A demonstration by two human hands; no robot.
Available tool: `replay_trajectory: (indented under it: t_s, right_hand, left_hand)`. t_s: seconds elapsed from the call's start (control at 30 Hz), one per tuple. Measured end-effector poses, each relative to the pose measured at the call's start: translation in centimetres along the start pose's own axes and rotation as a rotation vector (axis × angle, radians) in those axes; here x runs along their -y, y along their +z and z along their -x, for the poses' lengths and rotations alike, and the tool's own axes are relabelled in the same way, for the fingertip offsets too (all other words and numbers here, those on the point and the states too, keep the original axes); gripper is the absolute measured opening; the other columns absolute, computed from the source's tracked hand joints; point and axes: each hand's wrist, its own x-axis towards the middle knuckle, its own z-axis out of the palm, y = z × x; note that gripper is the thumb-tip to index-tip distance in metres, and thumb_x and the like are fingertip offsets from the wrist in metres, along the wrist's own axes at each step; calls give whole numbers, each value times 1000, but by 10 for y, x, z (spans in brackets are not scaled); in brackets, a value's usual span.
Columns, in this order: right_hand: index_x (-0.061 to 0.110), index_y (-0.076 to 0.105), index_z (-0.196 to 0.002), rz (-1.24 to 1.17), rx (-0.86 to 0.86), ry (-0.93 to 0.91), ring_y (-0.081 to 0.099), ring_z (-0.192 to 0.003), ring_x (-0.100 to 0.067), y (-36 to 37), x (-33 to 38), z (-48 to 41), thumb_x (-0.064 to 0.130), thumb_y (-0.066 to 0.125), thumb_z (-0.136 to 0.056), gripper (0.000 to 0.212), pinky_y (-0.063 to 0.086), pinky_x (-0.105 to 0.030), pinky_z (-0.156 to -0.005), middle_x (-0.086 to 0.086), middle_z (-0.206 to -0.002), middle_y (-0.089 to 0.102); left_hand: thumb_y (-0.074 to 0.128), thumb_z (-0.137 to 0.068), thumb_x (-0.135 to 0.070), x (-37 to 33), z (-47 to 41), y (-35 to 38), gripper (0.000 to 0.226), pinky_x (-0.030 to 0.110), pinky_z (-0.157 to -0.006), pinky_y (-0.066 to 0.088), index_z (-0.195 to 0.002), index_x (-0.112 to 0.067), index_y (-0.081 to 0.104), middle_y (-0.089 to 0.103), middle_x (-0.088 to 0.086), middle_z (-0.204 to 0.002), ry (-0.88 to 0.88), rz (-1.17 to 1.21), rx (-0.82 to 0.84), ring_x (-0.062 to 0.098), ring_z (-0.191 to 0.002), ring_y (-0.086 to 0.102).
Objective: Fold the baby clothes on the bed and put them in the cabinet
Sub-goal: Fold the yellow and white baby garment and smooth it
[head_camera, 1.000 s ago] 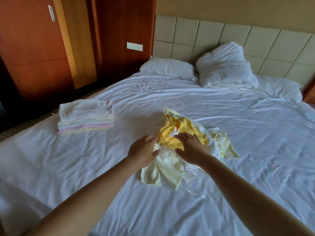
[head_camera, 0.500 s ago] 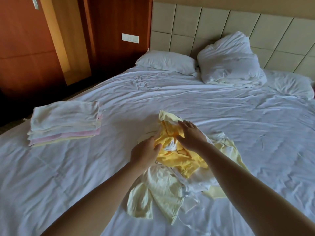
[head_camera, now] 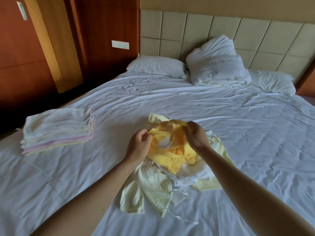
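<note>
A bright yellow baby garment is lifted off a loose heap of pale yellow and white baby clothes in the middle of the white bed. My left hand pinches its left edge. My right hand grips its upper right edge. The garment hangs crumpled between both hands, with a white label showing inside. A stack of folded baby clothes, white, pink and pale yellow, lies on the bed to the left.
Pillows lie at the padded headboard. Dark wooden cabinet panels stand left of the bed, past a dark gap of floor. Rumpled white sheet stretches to the right of the heap.
Both hands have closed on the yellow garment and raised it off the heap, pulling its edges apart. The camera has tilted slightly.
</note>
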Motion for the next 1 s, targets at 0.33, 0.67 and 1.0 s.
replay_trajectory:
  t_s: [0.33,0.67,1.0]
  right_hand:
    - [11,58,-70,-451,-120,102,50,-55,-7,-182,57,87,13,48,-93,25,38,-17,-46,6,-56,55]
    - [13,71,-88,-294,-433,-6,57,-55,3,-337,60,173,26,60,-93,17,44,-13,-50,7,-71,65]
    - [8,63,-75,-340,-425,180,48,-64,-14,-362,-7,236,18,56,-92,21,40,-22,-53,-5,-68,54]
  left_hand:
    - [38,-94,-22,-152,57,16,23,33,-66,30,-74,-13,44,42,5,-73,68,152,109,18,-69,40]
    - [62,-93,-23,-269,129,84,20,15,-54,37,-82,-7,65,56,-5,-66,377,282,208,0,-53,47]
    - [52,-99,-25,-243,163,121,16,29,-65,41,-98,-12,60,55,-5,-76,348,137,258,11,-66,50]
